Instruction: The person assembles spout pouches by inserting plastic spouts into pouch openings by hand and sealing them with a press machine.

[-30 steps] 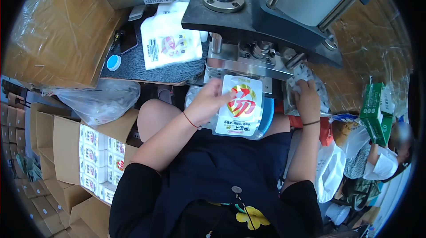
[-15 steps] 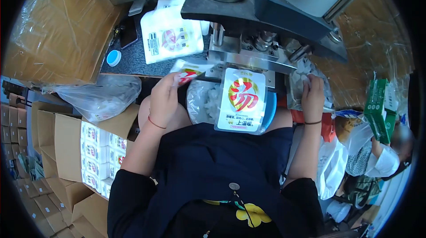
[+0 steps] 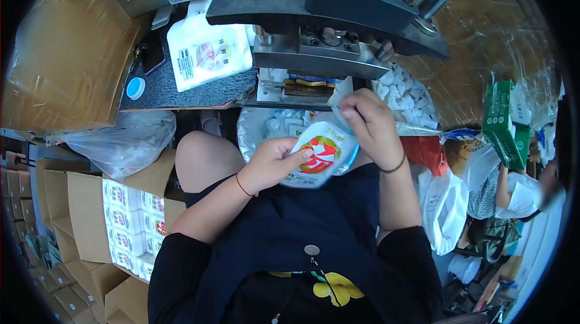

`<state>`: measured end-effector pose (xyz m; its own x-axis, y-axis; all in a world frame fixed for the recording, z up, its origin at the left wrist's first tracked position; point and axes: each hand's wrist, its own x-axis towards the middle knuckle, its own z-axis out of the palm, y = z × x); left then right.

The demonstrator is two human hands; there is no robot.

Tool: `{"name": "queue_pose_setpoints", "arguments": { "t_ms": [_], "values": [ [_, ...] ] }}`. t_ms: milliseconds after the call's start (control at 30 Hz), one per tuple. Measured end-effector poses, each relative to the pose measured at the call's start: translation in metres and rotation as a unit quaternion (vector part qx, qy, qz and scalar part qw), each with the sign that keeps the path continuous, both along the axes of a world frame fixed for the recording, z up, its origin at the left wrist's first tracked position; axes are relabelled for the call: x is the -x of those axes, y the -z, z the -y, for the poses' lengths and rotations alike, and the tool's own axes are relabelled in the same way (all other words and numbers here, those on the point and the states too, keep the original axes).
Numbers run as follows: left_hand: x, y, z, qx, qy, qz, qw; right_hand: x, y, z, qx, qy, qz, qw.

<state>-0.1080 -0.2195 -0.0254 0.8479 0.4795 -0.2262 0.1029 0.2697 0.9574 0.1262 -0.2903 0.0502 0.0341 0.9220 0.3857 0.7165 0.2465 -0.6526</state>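
Where press stands: far ctr.
Tub: near side of press.
Pouch: tilted over tub, apart from press.
L hand: pinching pouch, thumb atop.
R hand: fingers bent at pouch's far R edge; what's pinched, can't tell.
Pouch edge: step prob. here, two-handed; next move likely calls for steady L pinch.

- Black sleeves ending around the elbows
- Dark navy apron, with a round grey button near its edge
- Yellow flower on the black top
- Thin reddish bracelet, left wrist
- Dark band, right wrist
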Motion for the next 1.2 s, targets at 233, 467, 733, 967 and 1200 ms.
{"name": "queue_pose_setpoints", "arguments": {
  "t_ms": [233,467,733,967,1200],
  "values": [
    [-0.007,0.011,0.009,0.174,0.086,0.045,0.980,-0.028,-0.002,0.012,0.030,0.022,0.100,0.994],
    [-0.012,0.007,-0.037,0.235,-0.033,0.072,0.969,-0.098,0.035,0.033,0.119,0.185,0.275,0.936],
    [0.000,0.015,-0.087,-0.310,-0.304,-0.027,0.900,-0.119,0.046,0.031,0.118,0.169,0.131,0.970],
    [0.054,0.015,-0.120,-0.714,-0.152,-0.258,0.633,-0.127,0.059,0.023,0.086,0.176,0.157,0.968],
    [0.058,-0.010,-0.062,-0.212,-0.334,0.056,0.917,-0.118,0.049,0.021,-0.035,0.256,0.249,0.934]
  ]
}}
